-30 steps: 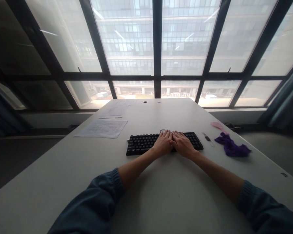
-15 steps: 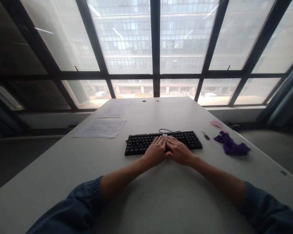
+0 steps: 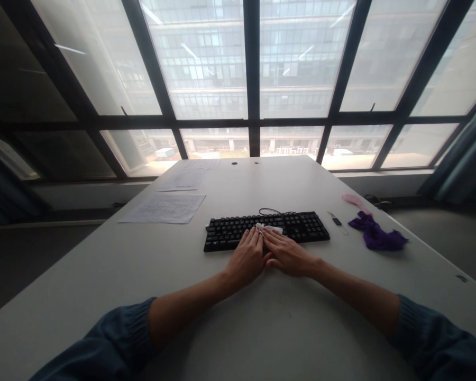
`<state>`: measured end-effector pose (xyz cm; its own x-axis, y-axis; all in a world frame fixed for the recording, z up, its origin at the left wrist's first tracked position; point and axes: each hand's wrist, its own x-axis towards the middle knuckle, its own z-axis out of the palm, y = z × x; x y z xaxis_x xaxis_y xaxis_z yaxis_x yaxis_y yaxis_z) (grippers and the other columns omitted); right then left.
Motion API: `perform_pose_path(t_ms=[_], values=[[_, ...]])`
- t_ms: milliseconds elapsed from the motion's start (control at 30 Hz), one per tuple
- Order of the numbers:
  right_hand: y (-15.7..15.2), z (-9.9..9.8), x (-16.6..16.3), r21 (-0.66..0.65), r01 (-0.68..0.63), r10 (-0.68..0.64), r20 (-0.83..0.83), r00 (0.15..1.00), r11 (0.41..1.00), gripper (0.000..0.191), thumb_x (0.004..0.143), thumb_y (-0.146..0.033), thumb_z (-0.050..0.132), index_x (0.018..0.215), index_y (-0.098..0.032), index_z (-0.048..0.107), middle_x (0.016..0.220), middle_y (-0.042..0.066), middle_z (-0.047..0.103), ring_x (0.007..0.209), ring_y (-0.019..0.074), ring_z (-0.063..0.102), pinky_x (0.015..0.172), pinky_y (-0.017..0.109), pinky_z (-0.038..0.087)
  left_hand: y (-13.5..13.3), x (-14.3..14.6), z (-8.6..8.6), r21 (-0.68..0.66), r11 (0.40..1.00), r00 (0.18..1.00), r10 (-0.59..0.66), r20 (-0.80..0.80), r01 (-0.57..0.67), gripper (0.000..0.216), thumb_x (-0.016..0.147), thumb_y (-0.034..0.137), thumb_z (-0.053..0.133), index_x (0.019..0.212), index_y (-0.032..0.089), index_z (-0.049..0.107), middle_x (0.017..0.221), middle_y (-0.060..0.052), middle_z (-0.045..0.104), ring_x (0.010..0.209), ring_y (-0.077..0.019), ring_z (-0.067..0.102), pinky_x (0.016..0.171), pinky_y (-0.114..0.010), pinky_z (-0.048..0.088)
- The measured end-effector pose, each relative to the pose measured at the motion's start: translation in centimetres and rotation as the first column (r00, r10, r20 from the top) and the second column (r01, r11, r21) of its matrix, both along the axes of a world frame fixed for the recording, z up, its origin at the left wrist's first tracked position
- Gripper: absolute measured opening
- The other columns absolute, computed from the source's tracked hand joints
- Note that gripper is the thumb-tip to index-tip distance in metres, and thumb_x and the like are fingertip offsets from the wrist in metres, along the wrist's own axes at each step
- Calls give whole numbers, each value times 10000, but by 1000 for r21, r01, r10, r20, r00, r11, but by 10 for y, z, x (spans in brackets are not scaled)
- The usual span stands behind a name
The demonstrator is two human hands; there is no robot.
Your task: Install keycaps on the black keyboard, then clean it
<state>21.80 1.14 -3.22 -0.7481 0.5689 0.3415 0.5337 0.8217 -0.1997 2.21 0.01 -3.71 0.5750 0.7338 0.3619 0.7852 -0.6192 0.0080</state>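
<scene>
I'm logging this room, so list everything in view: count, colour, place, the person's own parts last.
Table: one, white, centre.
Keyboard: one, black, on table.
Wipe: one, white, on keyboard's middle.
Cable: one, black, behind keyboard.
Papers: at least two, white, table's left side.
Gadget: one, mostly black, right of keyboard, unclear.
Cloth: one or two, purple, right of gadget.
Scrap: one, pink, just beyond cloth, unclear.
Disc: one, black, table's far end.
Mark: one, dark, table's right edge.
Panes: many, pale, dark-framed, beyond table.
Curtains: two, blue, far left and right.
Sleeves: two, blue, lower left and right.
Left hand: one, bare, fingertips at wipe.
Right hand: one, bare, fingertips at wipe.
</scene>
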Motion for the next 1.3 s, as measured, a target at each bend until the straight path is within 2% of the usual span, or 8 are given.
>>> perform_pose_path(t_ms=[200, 367, 600, 767, 900, 1000, 1167, 1300], values=[[-4, 0, 11, 36, 42, -42, -3, 999, 998, 793, 987, -545, 498, 1593, -100, 249, 1620, 201, 288, 1516, 298, 255, 1241, 494, 266, 6, 6, -6, -5, 996, 996, -89, 3, 89, 760, 992, 569, 412, 1520, 29, 329, 1545, -286, 383, 1487, -348, 322, 1211, -529, 270], [-12, -2, 43, 71, 122, -125, 40, 991, 990, 792, 975, -529, 534, 1597, -129, 251, 1621, 178, 298, 1507, 303, 278, 1231, 504, 284, 7, 35, -10, 11, 988, 987, -157, 17, 157, 853, 967, 662, 367, 1513, 8, 323, 1556, -291, 362, 1495, -368, 295, 1218, -504, 239], [-23, -16, 85, 171, 346, -359, 48, 932, 922, 656, 997, -373, 515, 1559, -84, 341, 1575, 203, 383, 1481, 315, 339, 1217, 536, 291, 14, 92, -3, -11, 972, 971, -234, -45, 234, 730, 1009, 480, 375, 1515, -40, 301, 1594, -277, 294, 1525, -322, 232, 1250, -445, 166], [-24, -20, 89, 128, 417, -423, 27, 906, 900, 612, 1007, -362, 471, 1535, -64, 386, 1561, 215, 402, 1470, 313, 361, 1210, 524, 305, 20, 103, 1, -12, 969, 966, -246, -75, 246, 669, 1003, 418, 386, 1501, -26, 349, 1578, -259, 346, 1515, -311, 264, 1257, -441, 151], [-24, -23, 86, 80, 339, -340, 1, 940, 937, 772, 981, -427, 522, 1601, -86, 213, 1622, 208, 276, 1518, 306, 246, 1218, 521, 287, 17, 97, 0, 15, 975, 971, -221, -94, 223, 708, 1009, 475, 365, 1486, -48, 366, 1557, -288, 363, 1499, -340, 289, 1260, -464, 130], [-22, -24, 87, 74, 321, -322, 2, 947, 944, 790, 998, -452, 483, 1616, -101, 138, 1631, 198, 257, 1523, 291, 235, 1221, 513, 282, 14, 97, 0, 59, 982, 980, -173, -93, 179, 709, 1017, 497, 328, 1479, -39, 382, 1559, -281, 364, 1495, -343, 296, 1257, -478, 131], [-4, -12, 85, 155, 394, -401, 15, 916, 906, 749, 1031, -499, 374, 1602, -58, 176, 1631, 198, 260, 1528, 289, 220, 1237, 496, 251, 27, 101, 7, 124, 987, 994, -102, -43, 106, 678, 1014, 448, 345, 1524, 2, 325, 1611, -227, 297, 1516, -327, 241, 1256, -484, 132], [30, -3, 80, 152, 402, -411, 34, 911, 903, 727, 1038, -548, 285, 1585, -69, 261, 1607, 195, 317, 1511, 301, 269, 1230, 516, 259, 54, 104, 14, 35, 999, 1000, -27, -13, 27, 632, 988, 355, 381, 1517, 10, 355, 1587, -216, 355, 1499, -326, 277, 1256, -513, 107]])
